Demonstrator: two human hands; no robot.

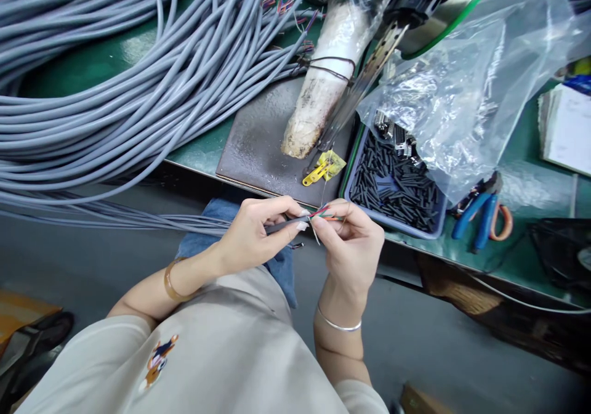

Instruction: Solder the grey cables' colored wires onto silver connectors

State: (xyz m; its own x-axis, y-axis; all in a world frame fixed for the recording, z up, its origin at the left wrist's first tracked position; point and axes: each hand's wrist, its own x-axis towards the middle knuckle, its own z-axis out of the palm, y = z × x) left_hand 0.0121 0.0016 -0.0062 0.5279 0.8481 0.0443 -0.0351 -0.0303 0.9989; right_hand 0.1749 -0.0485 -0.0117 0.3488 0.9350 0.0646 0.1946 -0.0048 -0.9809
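My left hand (265, 226) is closed around a grey cable (277, 224) close to its stripped end, thumb and forefinger pinching it. Thin coloured wires (321, 212), red, green, orange and white among them, fan out of that end. My right hand (348, 235) pinches these wires between thumb and fingers, just to the right of the left fingertips. Both hands are in front of the bench edge, above my lap. Beyond them a yellow plastic piece (318, 174) lies on a dark plate (263, 137), with a thin strand of wire hanging near it.
Bundles of grey cable (138, 112) cover the left of the green bench. A white wrapped nozzle (318, 87) and a metal rod stand over the plate. A tray (434, 232) holds short black tubes (392, 183); a plastic bag (462, 93) and blue-handled pliers (484, 223) lie right.
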